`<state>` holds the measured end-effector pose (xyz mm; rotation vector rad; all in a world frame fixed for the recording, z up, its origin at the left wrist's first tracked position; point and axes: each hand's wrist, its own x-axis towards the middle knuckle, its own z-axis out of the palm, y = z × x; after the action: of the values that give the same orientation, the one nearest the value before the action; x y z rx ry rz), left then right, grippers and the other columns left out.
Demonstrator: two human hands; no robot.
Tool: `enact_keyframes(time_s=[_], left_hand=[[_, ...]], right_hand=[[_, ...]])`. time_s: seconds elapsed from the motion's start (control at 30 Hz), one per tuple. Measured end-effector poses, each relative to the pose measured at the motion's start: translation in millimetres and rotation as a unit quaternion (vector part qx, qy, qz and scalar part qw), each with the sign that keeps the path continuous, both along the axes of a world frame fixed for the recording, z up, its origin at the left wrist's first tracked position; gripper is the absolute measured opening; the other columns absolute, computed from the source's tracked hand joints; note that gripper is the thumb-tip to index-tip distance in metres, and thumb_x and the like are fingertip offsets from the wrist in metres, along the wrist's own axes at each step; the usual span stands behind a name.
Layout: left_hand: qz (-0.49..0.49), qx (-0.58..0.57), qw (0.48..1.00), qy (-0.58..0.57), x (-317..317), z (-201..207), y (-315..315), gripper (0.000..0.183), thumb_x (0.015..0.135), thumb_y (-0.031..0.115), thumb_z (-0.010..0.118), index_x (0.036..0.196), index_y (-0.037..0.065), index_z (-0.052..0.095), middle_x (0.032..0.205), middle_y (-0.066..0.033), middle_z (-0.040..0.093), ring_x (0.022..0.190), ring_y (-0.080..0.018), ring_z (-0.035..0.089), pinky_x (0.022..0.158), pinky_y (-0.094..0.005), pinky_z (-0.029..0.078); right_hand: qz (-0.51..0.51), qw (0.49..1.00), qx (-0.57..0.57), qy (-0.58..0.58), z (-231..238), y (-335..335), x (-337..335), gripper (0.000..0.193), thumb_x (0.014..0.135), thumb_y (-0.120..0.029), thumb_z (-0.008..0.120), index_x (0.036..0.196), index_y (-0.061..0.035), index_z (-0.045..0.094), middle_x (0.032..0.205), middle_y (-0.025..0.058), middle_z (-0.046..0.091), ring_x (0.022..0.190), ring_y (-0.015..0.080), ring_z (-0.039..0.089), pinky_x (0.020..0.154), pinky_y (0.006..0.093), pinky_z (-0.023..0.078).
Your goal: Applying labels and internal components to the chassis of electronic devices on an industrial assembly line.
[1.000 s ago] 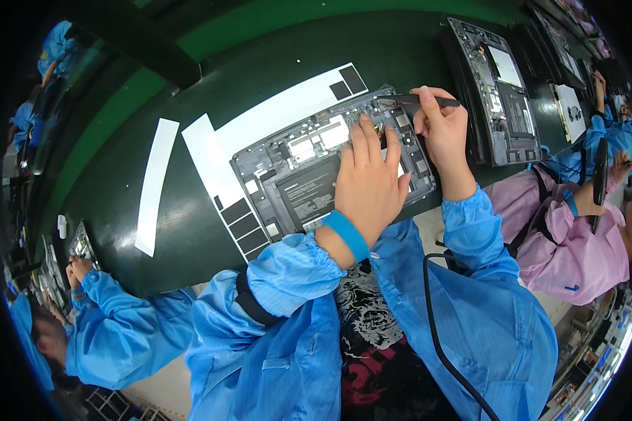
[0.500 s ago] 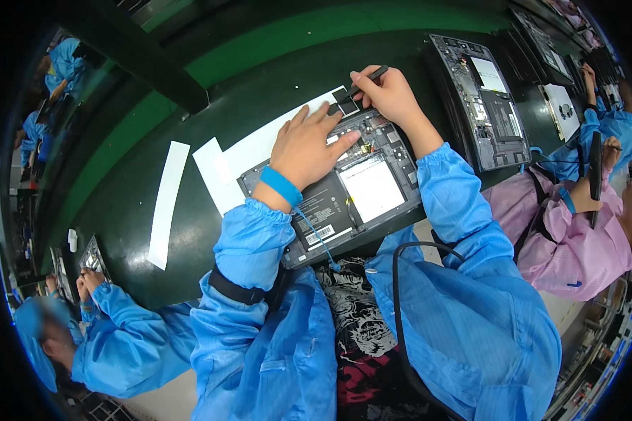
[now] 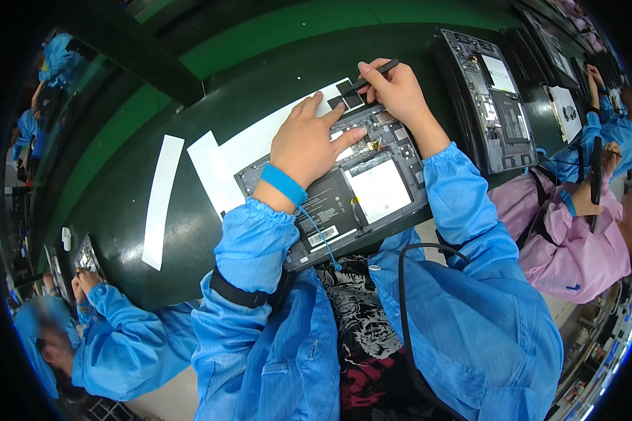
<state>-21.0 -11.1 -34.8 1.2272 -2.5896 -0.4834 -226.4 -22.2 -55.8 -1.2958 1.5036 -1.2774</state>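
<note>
A green bench (image 3: 119, 210) bore the opened laptop (image 3: 324, 203). A white sheet (image 3: 253, 137) jutted past its far edge. There the left hand (image 3: 305, 144) spread its fingers; near the laptop's far-right corner the right hand (image 3: 395, 91) pinched a black tool (image 3: 386, 67).

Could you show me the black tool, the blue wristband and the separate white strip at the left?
Black tool (image 3: 389, 66): head view, on its upper end.
Blue wristband (image 3: 284, 186): head view, middle of the band.
White strip (image 3: 164, 203): head view, middle of its length.
</note>
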Motion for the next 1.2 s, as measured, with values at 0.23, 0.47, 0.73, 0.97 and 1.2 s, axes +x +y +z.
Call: enact_keyframes(time_s=[0.23,0.47,0.73,0.97,1.2], left_hand=[[-0.003,-0.009,1.000,-0.006,0,-2,-1,0.062,0.087,0.060,0.055,0.126,0.013,0.062,0.140,-0.0219,0.046,0.128,-0.0374,0.045,0.101,-0.0424,0.043],[-0.004,-0.010,1.000,-0.004,1,-5,-2,0.062,0.086,0.061,0.055,0.126,0.014,0.062,0.140,-0.0214,0.046,0.127,-0.0373,0.046,0.100,-0.0425,0.044],[-0.003,-0.023,1.000,-0.011,1,-7,-2,0.062,0.086,0.062,0.055,0.127,0.016,0.062,0.140,-0.0204,0.046,0.128,-0.0361,0.046,0.099,-0.0427,0.045],[-0.001,-0.022,1.000,-0.008,1,-7,-1,0.063,0.086,0.062,0.054,0.127,0.016,0.062,0.140,-0.0199,0.046,0.128,-0.0359,0.046,0.099,-0.0427,0.045],[0.000,-0.011,1.000,0.017,1,-10,-2,0.066,0.085,0.066,0.052,0.123,0.014,0.065,0.138,-0.0233,0.047,0.128,-0.0386,0.045,0.104,-0.0435,0.040]], right_hand=[[-0.006,1.000,0.005,0.025,5,2,4,0.033,0.092,-0.030,0.063,0.080,0.0008,0.065,0.064,0.0074,0.065,0.053,0.0092,0.058,0.051,0.0233,0.045],[-0.013,1.000,-0.009,-0.004,-2,0,0,0.034,0.093,-0.030,0.061,0.080,0.0008,0.065,0.063,0.0069,0.065,0.053,0.0093,0.058,0.051,0.0235,0.044],[-0.008,0.999,-0.022,-0.036,-1,1,2,0.033,0.092,-0.030,0.062,0.079,0.0003,0.065,0.063,0.0063,0.065,0.052,0.0090,0.057,0.051,0.0238,0.043],[-0.006,1.000,-0.004,0.017,3,3,5,0.029,0.091,-0.027,0.064,0.083,0.0013,0.066,0.063,0.0067,0.064,0.054,0.0091,0.059,0.051,0.0226,0.044],[0.016,0.999,-0.044,-0.012,1,4,6,0.027,0.091,-0.022,0.065,0.102,0.0033,0.068,0.063,0.0055,0.063,0.054,0.0066,0.057,0.052,0.0196,0.046]])
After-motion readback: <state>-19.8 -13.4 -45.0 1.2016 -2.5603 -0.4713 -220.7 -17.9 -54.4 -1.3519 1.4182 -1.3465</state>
